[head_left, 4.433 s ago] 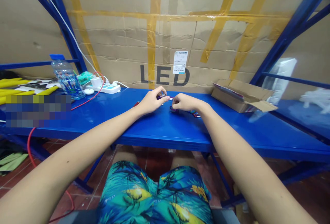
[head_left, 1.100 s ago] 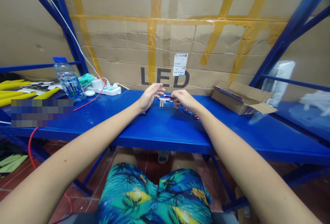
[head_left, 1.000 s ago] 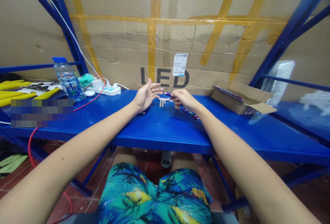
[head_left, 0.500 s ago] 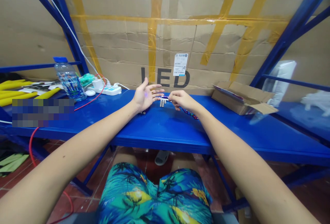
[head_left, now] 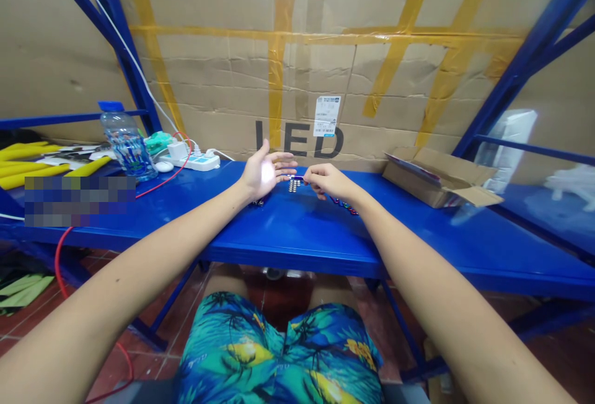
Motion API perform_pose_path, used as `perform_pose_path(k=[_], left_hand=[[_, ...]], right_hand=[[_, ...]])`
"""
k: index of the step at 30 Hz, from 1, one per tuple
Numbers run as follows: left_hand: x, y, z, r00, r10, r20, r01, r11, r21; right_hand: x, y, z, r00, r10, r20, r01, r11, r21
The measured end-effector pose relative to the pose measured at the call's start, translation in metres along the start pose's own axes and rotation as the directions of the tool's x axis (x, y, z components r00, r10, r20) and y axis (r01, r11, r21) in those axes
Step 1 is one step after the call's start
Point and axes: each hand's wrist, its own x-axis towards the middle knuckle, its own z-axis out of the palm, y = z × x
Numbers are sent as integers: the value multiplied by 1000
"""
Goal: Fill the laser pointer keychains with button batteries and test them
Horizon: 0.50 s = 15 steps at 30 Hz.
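Observation:
My left hand [head_left: 266,175] is open above the table, palm turned toward my right hand and fingers stretched out. A bright white spot of light lies on its palm. My right hand [head_left: 324,181] is closed around a small purple-blue metallic flashlight [head_left: 297,178], whose end points at the left palm. Below and between the hands lie rows of small round silver pieces [head_left: 294,186]. A row of small shiny coloured pieces [head_left: 344,205] lies beside my right wrist, partly hidden. Some small dark and silver pieces [head_left: 258,202] show under my left hand.
The blue table [head_left: 297,243] backs onto a large taped carton [head_left: 223,82]. An open cardboard box [head_left: 418,181] stands right. On the left are a water bottle [head_left: 126,144], a power strip [head_left: 199,161], a red cable [head_left: 162,182] and yellow-handled items [head_left: 35,171].
The light spot on my left palm has turned from faint purple to bright white. Both hands keep nearly the same position.

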Motion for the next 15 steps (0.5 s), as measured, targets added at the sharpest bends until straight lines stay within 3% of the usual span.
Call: perform_pose_path(k=[15], left_hand=[[-2,0,0,1000,-10,21,9,999,33]], right_hand=[[0,0,0,1000,16,-25,-18,999,-50]])
